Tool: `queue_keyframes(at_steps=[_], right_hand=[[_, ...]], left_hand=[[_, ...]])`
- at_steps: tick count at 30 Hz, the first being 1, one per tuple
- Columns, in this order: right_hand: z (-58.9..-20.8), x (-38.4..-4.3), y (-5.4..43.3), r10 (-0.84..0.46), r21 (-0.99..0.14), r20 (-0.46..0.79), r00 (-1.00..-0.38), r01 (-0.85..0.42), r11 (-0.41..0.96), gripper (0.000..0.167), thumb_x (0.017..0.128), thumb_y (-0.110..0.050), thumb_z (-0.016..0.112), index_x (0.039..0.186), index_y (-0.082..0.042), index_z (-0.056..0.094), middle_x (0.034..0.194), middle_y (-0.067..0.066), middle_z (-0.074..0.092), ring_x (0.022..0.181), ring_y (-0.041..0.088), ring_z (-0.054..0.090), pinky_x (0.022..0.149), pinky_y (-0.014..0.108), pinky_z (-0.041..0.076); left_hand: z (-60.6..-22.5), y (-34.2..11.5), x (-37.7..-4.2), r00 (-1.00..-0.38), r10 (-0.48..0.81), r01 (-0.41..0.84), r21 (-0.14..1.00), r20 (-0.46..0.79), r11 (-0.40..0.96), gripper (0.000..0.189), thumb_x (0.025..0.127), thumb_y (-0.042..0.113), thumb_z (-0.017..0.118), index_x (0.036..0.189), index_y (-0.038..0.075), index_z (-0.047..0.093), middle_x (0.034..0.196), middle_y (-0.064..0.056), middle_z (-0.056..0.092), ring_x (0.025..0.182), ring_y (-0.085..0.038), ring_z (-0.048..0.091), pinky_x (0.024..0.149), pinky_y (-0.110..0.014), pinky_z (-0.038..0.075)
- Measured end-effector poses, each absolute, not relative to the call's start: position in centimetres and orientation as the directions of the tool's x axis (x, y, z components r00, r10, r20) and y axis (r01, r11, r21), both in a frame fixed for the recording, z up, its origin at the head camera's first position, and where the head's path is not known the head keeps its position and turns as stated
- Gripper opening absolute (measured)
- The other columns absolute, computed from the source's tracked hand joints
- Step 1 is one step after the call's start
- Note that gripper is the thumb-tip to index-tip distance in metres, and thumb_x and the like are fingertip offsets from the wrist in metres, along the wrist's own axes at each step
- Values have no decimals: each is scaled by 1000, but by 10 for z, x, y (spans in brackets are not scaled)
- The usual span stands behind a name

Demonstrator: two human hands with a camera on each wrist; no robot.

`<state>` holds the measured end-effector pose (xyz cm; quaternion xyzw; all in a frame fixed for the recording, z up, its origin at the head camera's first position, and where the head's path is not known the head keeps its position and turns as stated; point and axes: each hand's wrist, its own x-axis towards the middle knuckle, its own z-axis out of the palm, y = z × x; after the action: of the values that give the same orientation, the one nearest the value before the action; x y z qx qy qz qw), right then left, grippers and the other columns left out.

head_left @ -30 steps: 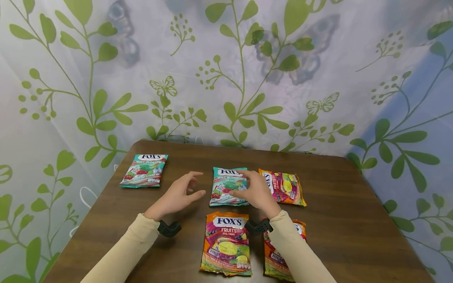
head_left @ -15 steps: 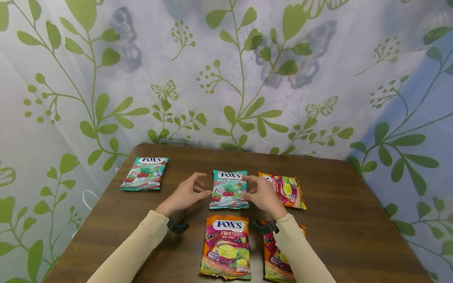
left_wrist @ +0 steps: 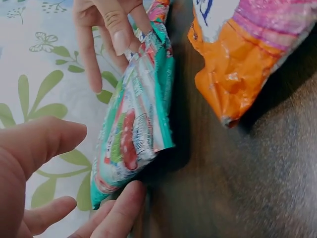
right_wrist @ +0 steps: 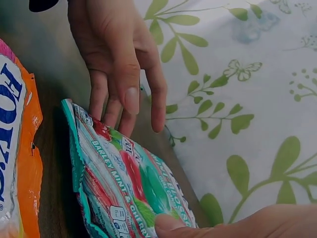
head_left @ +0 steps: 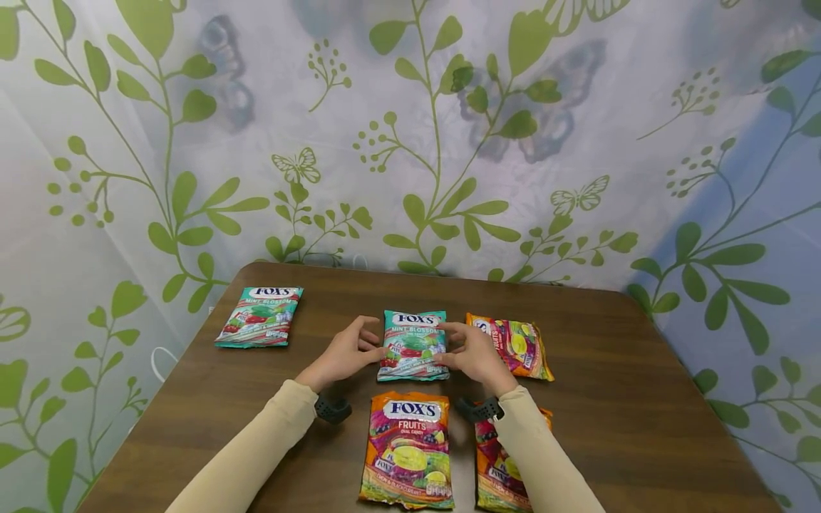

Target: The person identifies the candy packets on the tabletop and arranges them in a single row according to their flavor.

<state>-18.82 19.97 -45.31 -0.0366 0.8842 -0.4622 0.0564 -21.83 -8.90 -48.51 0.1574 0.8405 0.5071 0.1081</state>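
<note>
A teal Fox's Mint Blossom candy bag (head_left: 413,342) lies face up at mid-table between both hands. My left hand (head_left: 343,358) is at its left edge, thumb and fingers spread apart and loosely bent. In the left wrist view, its fingertips (left_wrist: 130,196) come right up to the bag's lower edge. On the other side, my right hand (head_left: 479,360) has its thumb over the bag's right edge and its index finger near the top right corner. The right wrist view shows that thumb (right_wrist: 171,223) against the printed front; the other right fingers are hidden there.
An orange Fox's Fruits candy bag (head_left: 407,450) lies nearer me, and another orange bag (head_left: 497,470) is partly under my right forearm. A third orange bag (head_left: 518,345) lies sideways beyond my right hand. Far left on the brown table (head_left: 628,399) is another teal bag (head_left: 261,317).
My left hand has moved right to the teal bag's left edge. My right hand has shifted slightly right, from over the bag to its right edge. The bags have stayed put.
</note>
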Motion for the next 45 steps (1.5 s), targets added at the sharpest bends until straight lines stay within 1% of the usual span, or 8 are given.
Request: queue_keyframes(at_steps=[4, 7, 12, 18, 26, 33, 38, 45], right_hand=[[-457, -192, 201, -115, -850, -80, -990, 8, 527, 60, 94, -3, 86, 150, -6, 66, 136, 26, 65, 106, 34, 71, 82, 43, 64], [-460, -194, 201, -129, -862, -77, -989, 1, 507, 60, 94, -2, 86, 150, -5, 66, 136, 25, 64, 106, 34, 70, 83, 44, 64], [-466, -196, 202, -131, -873, -79, -988, 5, 488, 60, 93, -2, 87, 150, -7, 67, 140, 24, 64, 104, 32, 70, 87, 47, 63], [-474, -200, 201, -125, -872, -74, -989, 4, 490, 61, 93, -2, 87, 150, -9, 67, 141, 22, 65, 100, 29, 69, 85, 45, 62], [-476, -202, 201, -129, -871, -87, -988, 13, 491, 61, 93, -2, 87, 150, -10, 68, 142, 19, 65, 99, 28, 67, 86, 44, 62], [-478, -199, 204, -112, -867, -102, -988, 33, 498, 60, 93, -4, 88, 149, -11, 69, 127, 16, 68, 100, 29, 67, 86, 45, 61], [-480, -200, 204, -104, -864, -101, -989, 35, 502, 60, 92, -4, 88, 148, -11, 69, 130, 15, 68, 100, 28, 67, 86, 44, 61], [-476, -201, 202, -101, -867, -101, -990, 38, 496, 61, 91, -4, 89, 148, -10, 69, 130, 17, 68, 101, 30, 67, 87, 46, 61]], left_hand=[[-488, -87, -219, -926, 377, 147, 898, -23, 415, 64, 103, 18, 80, 154, -1, 48, 130, -21, 67, 113, -32, 71, 96, -51, 60], [-488, -85, -219, -922, 388, 153, 903, -17, 401, 61, 102, 17, 81, 152, 0, 51, 129, -19, 67, 111, -31, 70, 95, -50, 60], [-491, -82, -221, -915, 404, 166, 900, -12, 404, 56, 101, 17, 82, 148, 1, 57, 129, -18, 67, 111, -31, 69, 95, -49, 60], [-493, -79, -224, -913, 407, 160, 901, -20, 403, 49, 99, 16, 84, 142, 4, 63, 127, -14, 66, 108, -27, 65, 96, -47, 59], [-491, -75, -223, -914, 405, 136, 905, -43, 403, 50, 98, 14, 85, 143, 7, 64, 126, -13, 65, 107, -27, 63, 95, -46, 57], [-493, -71, -223, -919, 389, 110, 910, -60, 400, 50, 97, 12, 86, 142, 10, 65, 124, -11, 65, 105, -25, 63, 95, -44, 59], [-495, -71, -224, -916, 396, 113, 913, -57, 392, 51, 96, 11, 86, 143, 9, 65, 123, -12, 64, 103, -24, 65, 95, -44, 59], [-495, -71, -224, -916, 400, 135, 917, -30, 377, 51, 96, 9, 86, 143, 6, 65, 118, -14, 65, 100, -25, 65, 92, -42, 61]])
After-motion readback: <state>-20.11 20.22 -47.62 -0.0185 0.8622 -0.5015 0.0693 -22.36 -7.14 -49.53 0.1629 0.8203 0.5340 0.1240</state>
